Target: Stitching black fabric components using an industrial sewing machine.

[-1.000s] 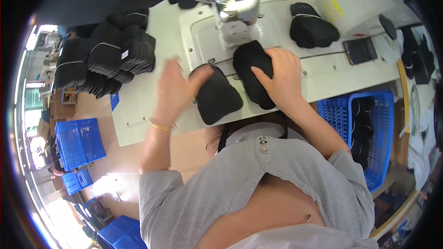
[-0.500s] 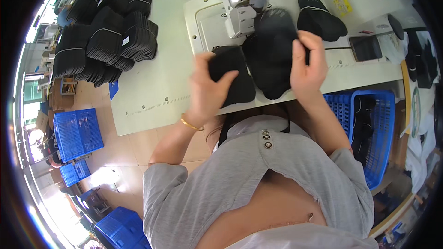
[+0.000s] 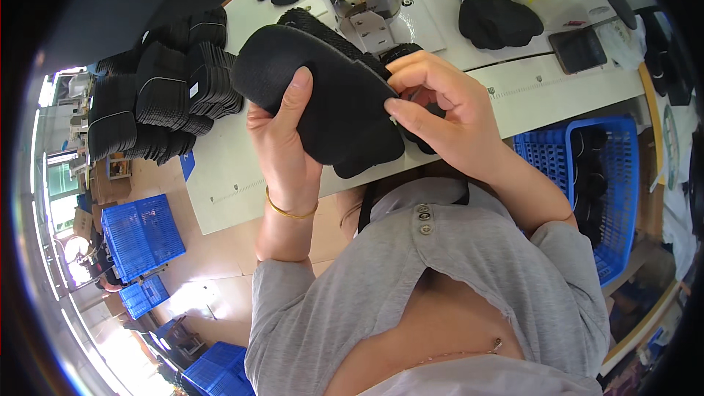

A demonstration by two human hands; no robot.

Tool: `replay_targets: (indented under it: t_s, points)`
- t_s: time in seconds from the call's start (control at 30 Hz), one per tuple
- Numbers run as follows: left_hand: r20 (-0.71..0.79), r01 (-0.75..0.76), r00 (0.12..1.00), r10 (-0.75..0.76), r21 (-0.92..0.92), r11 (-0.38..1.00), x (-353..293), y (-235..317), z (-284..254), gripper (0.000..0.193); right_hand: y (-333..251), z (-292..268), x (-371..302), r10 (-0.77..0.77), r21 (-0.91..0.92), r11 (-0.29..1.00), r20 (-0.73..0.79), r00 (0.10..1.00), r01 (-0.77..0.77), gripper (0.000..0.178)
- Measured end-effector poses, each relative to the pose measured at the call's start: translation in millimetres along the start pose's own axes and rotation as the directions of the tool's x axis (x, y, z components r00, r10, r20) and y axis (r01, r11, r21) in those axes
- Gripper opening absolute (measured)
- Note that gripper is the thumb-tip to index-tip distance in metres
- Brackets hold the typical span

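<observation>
My left hand [image 3: 282, 139] grips a bundle of black fabric pieces [image 3: 330, 95], its thumb flat on the smooth top piece. The bundle is held tilted above the table's front edge, below the sewing machine head [image 3: 370, 0]. A ribbed edge of more black layers shows behind the top piece. My right hand [image 3: 447, 114] is at the bundle's right edge, fingers curled and thumb and forefinger pinching there. Whatever lies between those fingertips is too small to make out. More dark fabric is partly hidden behind the right hand.
Tied stacks of black pieces [image 3: 165, 84] stand at the table's left end. Another tied black bundle [image 3: 495, 15] and a phone [image 3: 578, 50] lie at the right. A blue basket [image 3: 620, 198] with black bundles is beside me. More blue crates [image 3: 143, 235] stand on the floor at left.
The black pieces have come up off the table, away from the machine, and to the left in my left hand. My right hand has moved left and now pinches at their edge.
</observation>
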State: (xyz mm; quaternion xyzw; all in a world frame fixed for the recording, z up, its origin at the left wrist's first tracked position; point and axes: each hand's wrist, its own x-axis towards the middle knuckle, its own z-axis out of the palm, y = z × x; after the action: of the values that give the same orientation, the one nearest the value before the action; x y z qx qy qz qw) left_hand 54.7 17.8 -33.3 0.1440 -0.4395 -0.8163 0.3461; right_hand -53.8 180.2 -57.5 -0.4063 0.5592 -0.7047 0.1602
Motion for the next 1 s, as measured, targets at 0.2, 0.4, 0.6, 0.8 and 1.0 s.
replay_targets:
  t_s: [0.2,0.4,0.6,0.8,1.0]
  points:
    - [0.035,-0.016,0.999,0.012,0.102,0.995,3.6,0.3,-6.8,0.026,-4.5,3.8,-4.1,0.156,0.137,0.980,-0.079,0.985,-0.144,0.011]
    - [0.024,-0.029,0.999,0.029,0.001,1.000,2.8,-2.4,-9.9,0.029,0.9,7.5,-5.0,0.031,0.055,0.998,-0.130,0.991,-0.024,0.010]
    - [0.038,0.009,0.999,-0.010,0.019,1.000,11.3,0.3,-9.2,0.031,-3.5,14.4,1.2,0.059,0.110,0.993,-0.202,0.978,-0.037,0.008]
    - [0.068,-0.019,0.998,0.011,0.129,0.991,32.7,10.6,-5.9,0.032,-4.5,-6.7,22.9,0.363,0.250,0.880,0.192,0.912,-0.403,0.018]
    - [0.094,0.108,0.985,-0.146,0.326,0.939,78.7,29.2,-0.5,0.030,-8.7,-0.4,46.5,0.307,0.228,0.918,0.106,0.946,-0.323,0.020]
